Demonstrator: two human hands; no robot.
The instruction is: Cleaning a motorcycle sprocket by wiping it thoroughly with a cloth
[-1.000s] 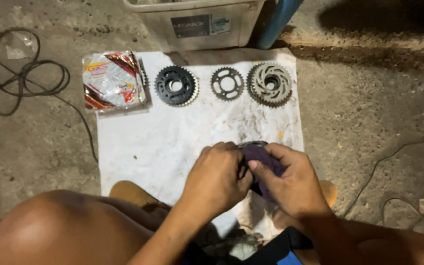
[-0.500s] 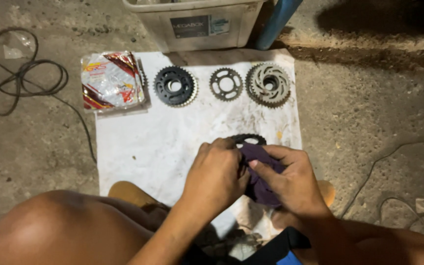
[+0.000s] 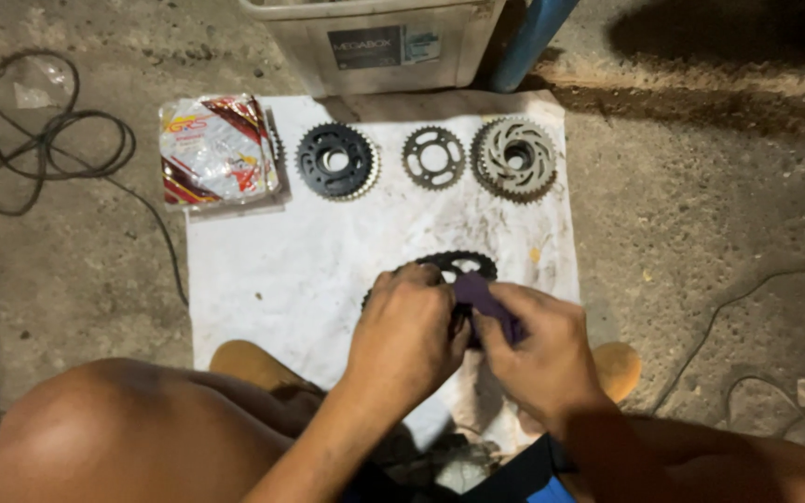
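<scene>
Sprocket (image 3: 457,265), black and toothed, sits over the white cloth (image 3: 263,279) at six o'clock, gripped by the left hand (image 3: 407,331); the right hand (image 3: 538,345) pinches a purple rag (image 3: 482,296) against it. It looks heavy, rigid, sharp-toothed, likely greasy: best held by the rim. Three more sprockets line twelve o'clock; one packaged item (image 3: 219,149) at ten.

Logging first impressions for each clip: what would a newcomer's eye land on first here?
Most likely the two hands at the centre: the left hand and right hand meet over a dark toothed sprocket on a stained white sheet, the right one pressing a purple cloth on it. Next, three sprockets in a row along the sheet's far edge, with a red and white packet at their left.
</scene>
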